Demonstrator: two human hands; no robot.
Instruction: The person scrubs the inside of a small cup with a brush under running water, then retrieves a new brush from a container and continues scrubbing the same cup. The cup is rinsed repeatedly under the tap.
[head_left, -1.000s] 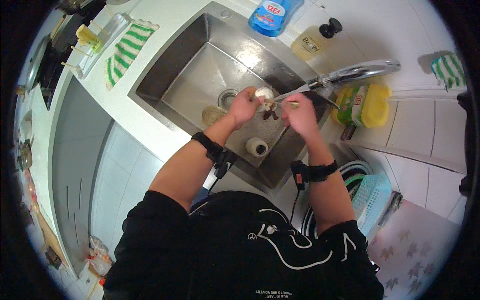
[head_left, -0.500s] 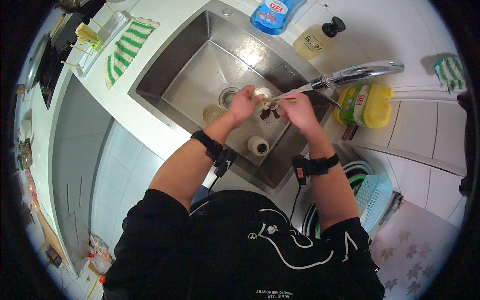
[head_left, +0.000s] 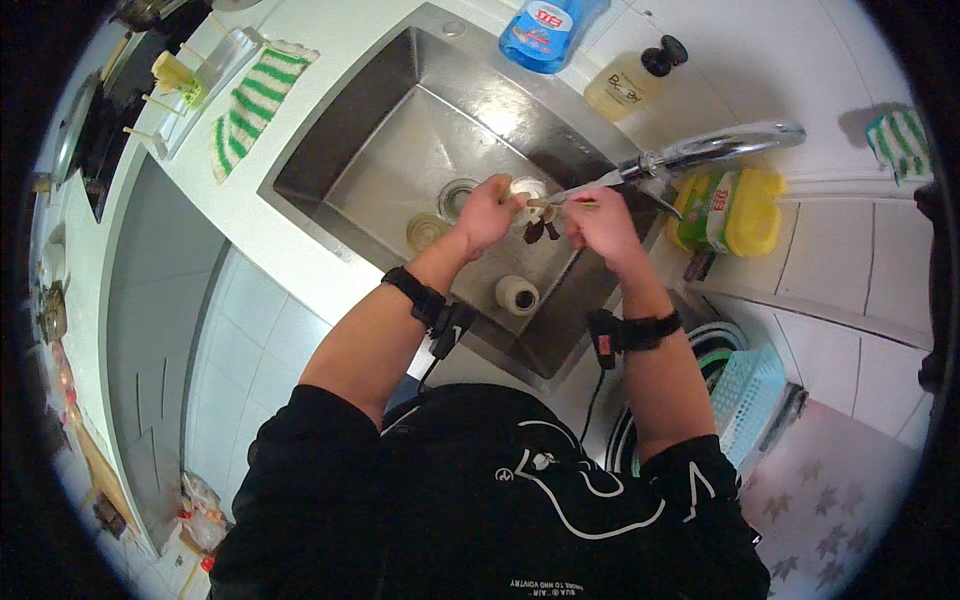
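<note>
Over the sink [head_left: 375, 165], my left hand [head_left: 488, 218] is closed on a small pale thing with dark brown flaps [head_left: 541, 231] hanging below it; its kind is unclear. My right hand [head_left: 602, 228] pinches a thin stick with a green part [head_left: 590, 206], its far end close to the pale thing. A water stream [head_left: 590, 187] runs from the faucet [head_left: 700, 148] between my hands. Just beyond my left fingers is a white round thing [head_left: 527, 187], partly hidden. A small white jar [head_left: 517, 296] with a dark opening lies on the sink floor nearer to me.
A clear round dish [head_left: 427, 232] sits near the drain [head_left: 456, 196]. Behind the sink stand a blue bottle [head_left: 540, 45], a pump bottle [head_left: 628, 85] and a yellow jug [head_left: 740, 210]. A striped cloth [head_left: 262, 100] lies on the left counter; a light-blue basket [head_left: 745, 405] stands lower right.
My right hand has shifted very slightly, and the brown flaps hang a little differently under the water. My left hand stays in nearly the same place.
</note>
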